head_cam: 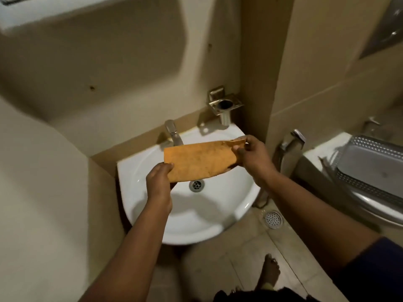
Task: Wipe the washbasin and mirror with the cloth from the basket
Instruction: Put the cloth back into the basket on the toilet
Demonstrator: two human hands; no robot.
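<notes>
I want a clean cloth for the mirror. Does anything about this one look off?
The orange cloth, held over the washbasin by both hands, shows dark smudges, and its edge near the right hand looks torn and frayed.

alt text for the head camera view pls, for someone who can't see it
Two bare hands, left hand and right hand, hold a flat orange cloth stretched above a white ceramic washbasin with a chrome tap. A perforated grey plastic basket sits to the right.
</notes>
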